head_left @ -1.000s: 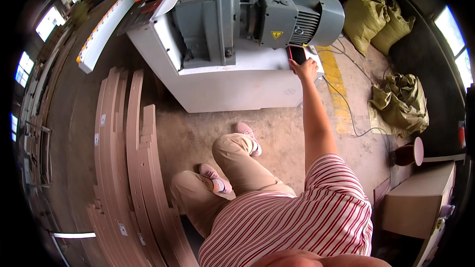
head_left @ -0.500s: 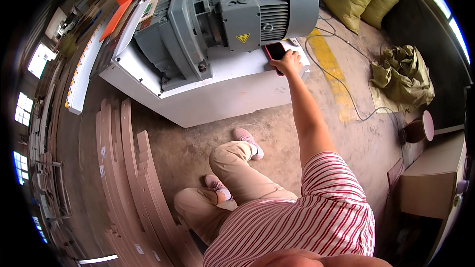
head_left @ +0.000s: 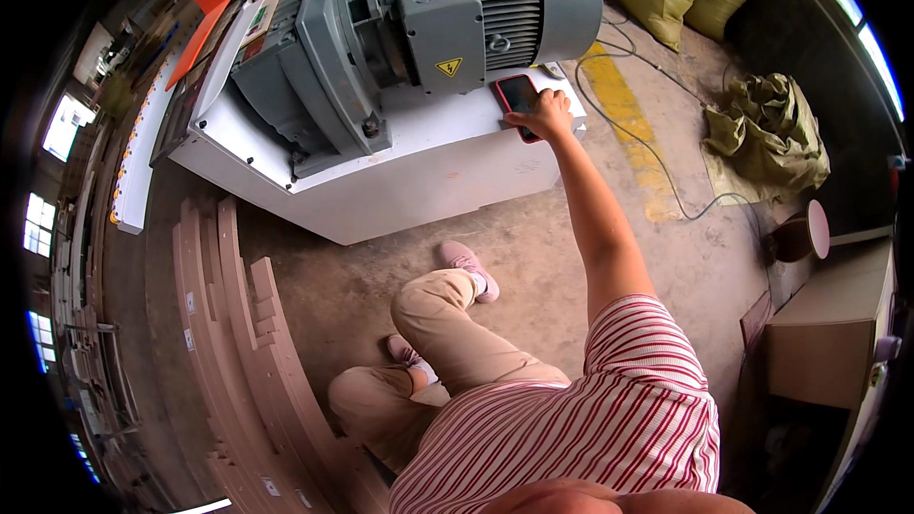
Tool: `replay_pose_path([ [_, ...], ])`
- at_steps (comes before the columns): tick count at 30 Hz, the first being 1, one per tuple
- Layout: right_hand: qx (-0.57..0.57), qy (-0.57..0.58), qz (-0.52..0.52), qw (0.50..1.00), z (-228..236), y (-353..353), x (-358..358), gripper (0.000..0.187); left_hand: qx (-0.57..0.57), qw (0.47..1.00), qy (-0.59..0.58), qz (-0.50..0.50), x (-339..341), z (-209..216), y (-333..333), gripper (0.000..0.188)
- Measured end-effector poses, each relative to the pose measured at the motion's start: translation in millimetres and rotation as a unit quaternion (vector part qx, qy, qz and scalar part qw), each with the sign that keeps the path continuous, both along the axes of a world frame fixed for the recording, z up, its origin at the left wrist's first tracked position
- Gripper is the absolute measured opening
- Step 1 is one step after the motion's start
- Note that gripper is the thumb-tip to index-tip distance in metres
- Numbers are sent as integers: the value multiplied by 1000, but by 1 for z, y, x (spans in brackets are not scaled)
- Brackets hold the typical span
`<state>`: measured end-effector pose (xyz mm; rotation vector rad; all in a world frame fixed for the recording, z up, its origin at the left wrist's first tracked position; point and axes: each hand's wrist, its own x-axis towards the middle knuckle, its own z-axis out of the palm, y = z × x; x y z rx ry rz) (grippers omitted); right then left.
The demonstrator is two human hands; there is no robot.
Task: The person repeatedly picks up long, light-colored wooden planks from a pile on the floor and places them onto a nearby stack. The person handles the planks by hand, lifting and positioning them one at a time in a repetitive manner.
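Smartphone (head_left: 516, 93) with red edging: on or just above the white machine base (head_left: 409, 192), beside the grey gearmotor (head_left: 519, 5). The right hand (head_left: 546, 118) pinches its near end between thumb and fingers; gripping both long edges should steady it best.

Bright windows (head_left: 69, 127) flank a stained brown floor (head_left: 533, 252).

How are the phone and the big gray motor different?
The motor is big; the phone is much smaller. The motor is bulky and ridged; the phone is flat. The motor is gray; the phone is black with a red edge. Both are at the white box.
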<state>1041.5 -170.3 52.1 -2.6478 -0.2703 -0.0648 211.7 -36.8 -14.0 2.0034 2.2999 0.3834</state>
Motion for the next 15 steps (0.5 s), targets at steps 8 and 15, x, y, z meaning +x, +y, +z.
replay_pose_path([
  [8,-8,-19,11,1000,-8,-1,5,103,-7,1000,8,20,4,0,3,43],
  [15,-17,-26,-2,1000,-4,-3,4,104,-12,999,22,39,1,3,3,43],
])
